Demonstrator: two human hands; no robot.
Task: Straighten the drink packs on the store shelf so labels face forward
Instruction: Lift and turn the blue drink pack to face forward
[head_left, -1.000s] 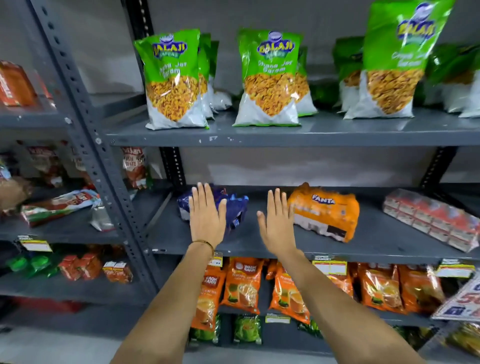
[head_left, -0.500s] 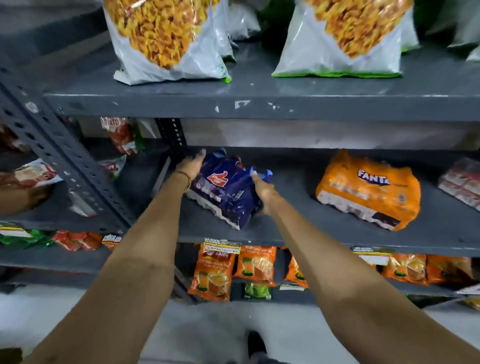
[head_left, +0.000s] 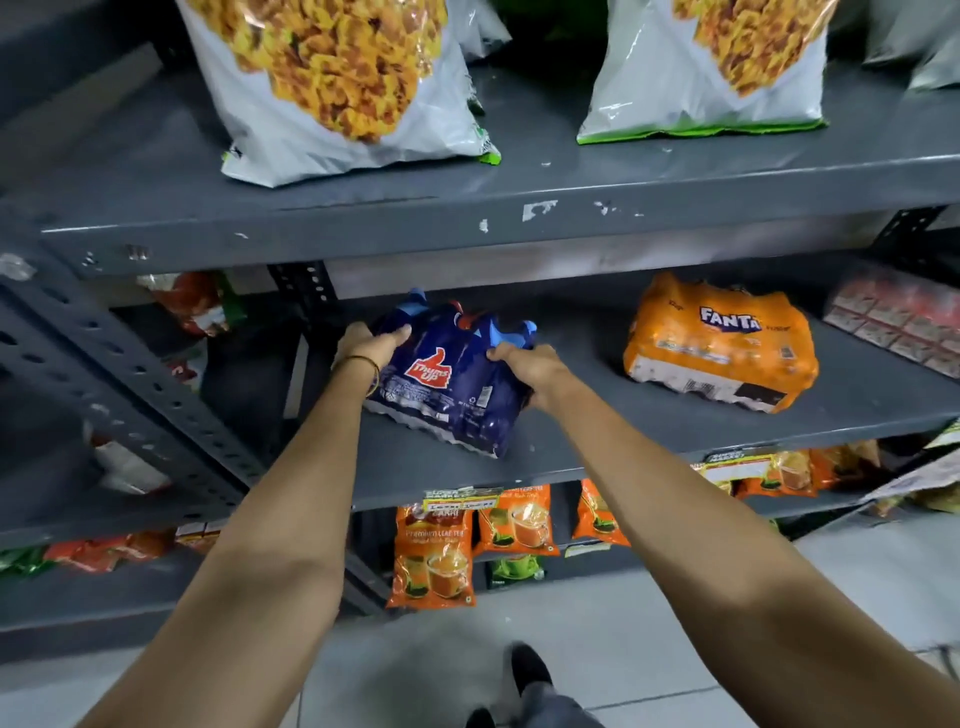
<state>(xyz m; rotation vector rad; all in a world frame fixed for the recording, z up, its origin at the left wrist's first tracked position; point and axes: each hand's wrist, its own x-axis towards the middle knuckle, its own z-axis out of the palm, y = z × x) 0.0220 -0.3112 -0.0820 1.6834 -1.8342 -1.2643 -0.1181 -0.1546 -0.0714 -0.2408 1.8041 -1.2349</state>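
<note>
Both hands now clamp the blue Thums Up pack (head_left: 447, 384), pulled forward on the shelf (head_left: 597, 452): left hand (head_left: 370, 344) and right hand (head_left: 530, 366), fingers curled around its sides.

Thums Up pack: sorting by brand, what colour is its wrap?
Dark blue wrap with a red-and-white logo, clearest in the head view.
</note>
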